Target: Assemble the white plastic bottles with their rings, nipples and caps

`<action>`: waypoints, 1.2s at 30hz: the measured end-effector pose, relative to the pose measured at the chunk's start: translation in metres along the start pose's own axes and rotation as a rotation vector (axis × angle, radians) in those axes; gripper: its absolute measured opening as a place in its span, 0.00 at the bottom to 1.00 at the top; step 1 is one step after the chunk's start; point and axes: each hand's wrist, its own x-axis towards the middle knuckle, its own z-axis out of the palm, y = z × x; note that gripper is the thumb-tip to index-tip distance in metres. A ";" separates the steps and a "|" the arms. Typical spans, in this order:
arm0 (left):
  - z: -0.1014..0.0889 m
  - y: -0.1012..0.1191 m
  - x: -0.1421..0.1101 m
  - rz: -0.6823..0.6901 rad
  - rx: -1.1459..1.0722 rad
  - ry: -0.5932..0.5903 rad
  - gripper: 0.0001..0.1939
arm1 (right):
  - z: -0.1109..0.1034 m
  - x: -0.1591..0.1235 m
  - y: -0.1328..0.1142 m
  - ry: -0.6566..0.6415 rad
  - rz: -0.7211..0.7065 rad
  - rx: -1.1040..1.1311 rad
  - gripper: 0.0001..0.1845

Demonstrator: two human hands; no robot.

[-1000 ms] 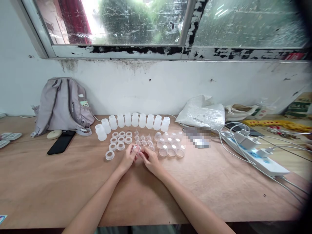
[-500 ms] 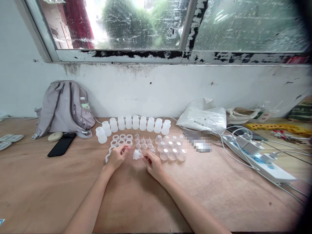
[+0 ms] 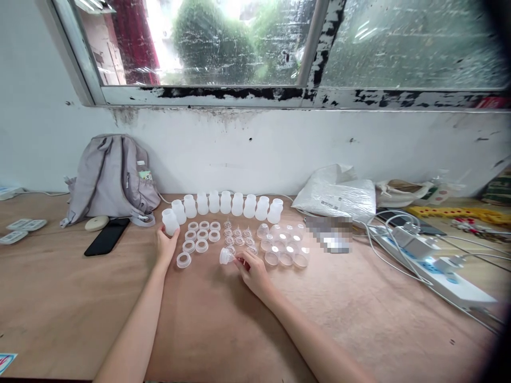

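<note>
My left hand point(image 3: 165, 243) is wrapped round the lower part of the leftmost baby bottle point(image 3: 170, 221), a frosted white one that leans slightly. The other bottles point(image 3: 225, 203) stand in a curved row behind. Between the fingertips of my right hand point(image 3: 251, 268) is a clear bottle nipple fitted in a white ring point(image 3: 225, 256), turned sideways just above the table. White collar rings point(image 3: 202, 246) lie in rows at the left. Clear nipples point(image 3: 238, 241) sit in the middle, and transparent dome caps point(image 3: 285, 259) are grouped by my right hand.
A grey backpack point(image 3: 114, 181), a black phone point(image 3: 107, 237) and a round beige case point(image 3: 97, 223) are on the left. To the right lie a white plastic bag point(image 3: 337, 191) and a power strip point(image 3: 455, 284) with plugs and cables. A wall with a window rises behind the table.
My left hand has moved left and away from the collar rings to the end bottle and closed on it. My right hand keeps its hold on the nipple. The view has shifted slightly.
</note>
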 end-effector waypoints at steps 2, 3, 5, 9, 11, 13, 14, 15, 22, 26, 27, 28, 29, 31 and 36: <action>0.002 -0.002 0.003 0.016 0.004 -0.030 0.26 | 0.000 0.000 0.000 0.007 0.009 0.011 0.08; 0.003 -0.002 0.005 0.022 0.005 -0.030 0.26 | 0.000 0.001 0.000 0.014 0.011 0.019 0.07; 0.004 -0.003 0.008 0.032 0.013 -0.028 0.26 | 0.000 0.001 0.001 0.022 0.015 0.032 0.07; 0.005 -0.002 0.010 0.040 0.025 -0.020 0.25 | 0.001 0.002 0.002 0.027 0.033 0.035 0.08; 0.003 0.003 0.006 0.068 -0.011 0.006 0.25 | 0.001 0.002 0.002 0.042 0.049 0.035 0.08; -0.002 0.011 -0.002 0.145 -0.056 0.026 0.26 | 0.000 0.003 0.000 0.058 0.076 0.043 0.09; -0.006 0.016 -0.007 0.204 -0.062 0.010 0.26 | -0.001 0.004 0.000 0.067 0.097 0.054 0.09; -0.010 0.022 -0.013 0.273 -0.058 -0.022 0.26 | -0.002 0.004 0.000 0.077 0.123 0.070 0.09; -0.029 0.059 -0.049 0.882 -0.007 -0.334 0.22 | -0.010 0.005 0.005 0.219 0.288 0.269 0.12; -0.027 0.068 -0.060 0.996 -0.063 -0.471 0.23 | -0.011 0.005 0.009 0.235 0.327 0.334 0.12; -0.026 0.069 -0.061 1.006 -0.072 -0.491 0.23 | -0.011 0.005 0.010 0.234 0.327 0.334 0.12; -0.025 0.069 -0.062 1.010 -0.076 -0.504 0.23 | -0.011 0.005 0.010 0.231 0.324 0.330 0.11; -0.025 0.069 -0.062 1.009 -0.075 -0.513 0.23 | -0.011 0.006 0.009 0.227 0.320 0.324 0.11; -0.024 0.069 -0.062 1.006 -0.072 -0.515 0.23 | -0.011 0.006 0.008 0.214 0.309 0.315 0.11; -0.024 0.069 -0.062 1.018 -0.075 -0.501 0.22 | -0.013 0.006 0.005 0.204 0.287 0.300 0.10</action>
